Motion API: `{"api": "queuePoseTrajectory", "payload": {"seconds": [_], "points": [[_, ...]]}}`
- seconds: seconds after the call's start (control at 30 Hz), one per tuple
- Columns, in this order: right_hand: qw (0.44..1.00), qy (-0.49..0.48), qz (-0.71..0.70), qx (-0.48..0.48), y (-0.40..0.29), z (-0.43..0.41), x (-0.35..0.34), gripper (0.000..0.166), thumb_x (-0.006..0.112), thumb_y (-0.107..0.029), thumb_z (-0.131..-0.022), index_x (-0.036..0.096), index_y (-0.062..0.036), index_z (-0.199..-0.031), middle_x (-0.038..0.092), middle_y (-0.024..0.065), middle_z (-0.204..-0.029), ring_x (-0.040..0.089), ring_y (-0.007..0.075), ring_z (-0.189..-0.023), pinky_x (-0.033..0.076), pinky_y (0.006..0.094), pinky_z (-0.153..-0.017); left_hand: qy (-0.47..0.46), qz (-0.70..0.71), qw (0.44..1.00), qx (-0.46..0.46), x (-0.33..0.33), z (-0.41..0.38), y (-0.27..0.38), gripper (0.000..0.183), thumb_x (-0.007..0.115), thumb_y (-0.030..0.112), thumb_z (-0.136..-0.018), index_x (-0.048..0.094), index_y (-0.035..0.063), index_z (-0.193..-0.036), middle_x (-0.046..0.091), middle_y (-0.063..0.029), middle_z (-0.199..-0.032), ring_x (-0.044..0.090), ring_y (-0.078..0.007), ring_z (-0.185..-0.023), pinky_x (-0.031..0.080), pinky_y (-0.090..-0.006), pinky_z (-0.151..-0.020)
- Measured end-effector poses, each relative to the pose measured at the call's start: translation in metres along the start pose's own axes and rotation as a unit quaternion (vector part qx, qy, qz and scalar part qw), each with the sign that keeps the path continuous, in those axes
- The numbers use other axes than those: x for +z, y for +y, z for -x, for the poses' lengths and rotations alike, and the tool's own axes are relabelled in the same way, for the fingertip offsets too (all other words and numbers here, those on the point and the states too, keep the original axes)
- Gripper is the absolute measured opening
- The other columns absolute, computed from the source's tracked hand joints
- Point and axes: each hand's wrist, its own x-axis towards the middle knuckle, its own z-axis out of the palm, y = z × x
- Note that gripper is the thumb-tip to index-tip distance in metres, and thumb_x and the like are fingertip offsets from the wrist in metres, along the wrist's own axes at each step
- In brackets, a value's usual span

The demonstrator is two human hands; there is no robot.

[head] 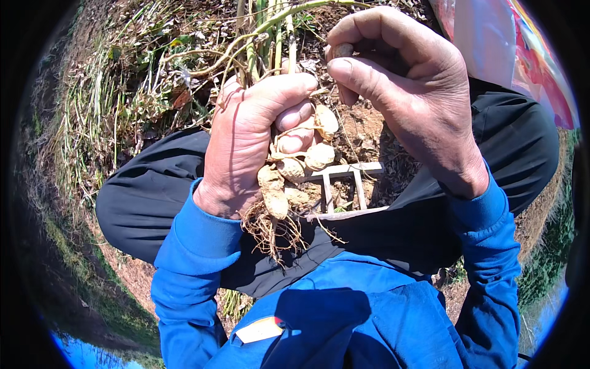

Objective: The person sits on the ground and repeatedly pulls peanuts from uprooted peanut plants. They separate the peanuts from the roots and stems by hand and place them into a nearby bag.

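Note:
My left hand [258, 133] is closed around the stems of a peanut plant. Several peanut pods [320, 156] hang from it below and beside the fingers, and thin brown roots [276, 230] dangle by the wrist. Green stems [279, 41] rise above the fist. To the right, my right hand [405, 87] is raised, with a small peanut pod [343, 50] pinched between thumb and curled index finger. That pod is apart from the plant, and the fingers partly cover it.
A low slatted stool or frame [343, 170] stands between my legs, over dry soil. Cut plant stalks and leaves [120, 97] lie heaped at the upper left. A red and white plastic sack [516, 50] is beyond my knee at the upper right.

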Motion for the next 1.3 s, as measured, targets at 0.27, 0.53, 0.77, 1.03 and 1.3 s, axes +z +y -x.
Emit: {"api": "queuePoseTrajectory", "payload": {"seconds": [0.27, 0.53, 0.77, 1.03, 1.3], "points": [[0.987, 0.01, 0.071, 0.143, -0.031, 0.001, -0.039, 0.024, 0.067, -0.015, -0.089, 0.062, -0.0023, -0.109, 0.065, 0.0043, -0.09, 0.055, 0.0047, -0.058, 0.036, 0.0125, -0.045, -0.002, 0.026, 0.999, -0.035, -0.015, 0.011, 0.011, 0.016, 0.06, 0.015, -0.092, 0.056, 0.0072, -0.079, 0.042, 0.0051, -0.059, 0.038, -0.0034, -0.045, 0.031, -0.0183, -0.041], [0.96, -0.03, -0.058, 0.274, -0.007, 0.018, -0.006, 0.023, 0.056, -0.014, -0.094, 0.06, 0.0003, -0.112, 0.064, 0.0046, -0.091, 0.06, 0.0078, -0.067, 0.038, 0.0148, -0.044, -0.002, 0.001, 1.0, 0.029, -0.019, 0.004, 0.003, 0.014, 0.061, 0.017, -0.092, 0.057, 0.0041, -0.086, 0.044, 0.0042, -0.064, 0.04, -0.0036, -0.052, 0.034, -0.0173, -0.045], [0.935, -0.055, -0.072, 0.343, -0.004, 0.017, 0.016, 0.026, 0.064, -0.024, -0.092, 0.064, -0.0016, -0.105, 0.066, 0.0024, -0.085, 0.056, 0.0043, -0.063, 0.038, 0.0158, -0.049, 0.052, -0.076, 0.995, 0.029, -0.013, -0.002, -0.004, 0.016, 0.061, 0.016, -0.092, 0.063, 0.0001, -0.093, 0.051, 0.0013, -0.067, 0.049, -0.0056, -0.053, 0.04, -0.0185, -0.046], [0.937, -0.052, -0.042, 0.342, -0.003, 0.016, 0.017, 0.019, 0.064, -0.018, -0.093, 0.065, -0.0022, -0.103, 0.063, -0.0005, -0.078, 0.054, 0.0039, -0.061, 0.04, 0.0162, -0.051, 0.019, 0.023, 1.0, 0.005, -0.018, -0.007, -0.017, 0.015, 0.062, 0.015, -0.091, 0.064, 0.0002, -0.095, 0.056, -0.0002, -0.067, 0.054, -0.0069, -0.055, 0.044, -0.0187, -0.048], [0.956, 0.085, -0.161, 0.231, 0.016, 0.016, 0.003, 0.024, 0.057, -0.018, -0.098, 0.059, 0.0028, -0.111, 0.062, 0.0036, -0.089, 0.06, 0.0056, -0.073, 0.047, 0.0145, -0.058, -0.04, 0.08, 0.995, -0.037, -0.023, -0.011, -0.015, 0.011, 0.058, 0.017, -0.094, 0.058, 0.0084, -0.088, 0.04, 0.0071, -0.058, 0.038, -0.0036, -0.045, 0.033, -0.0197, -0.041]]}}
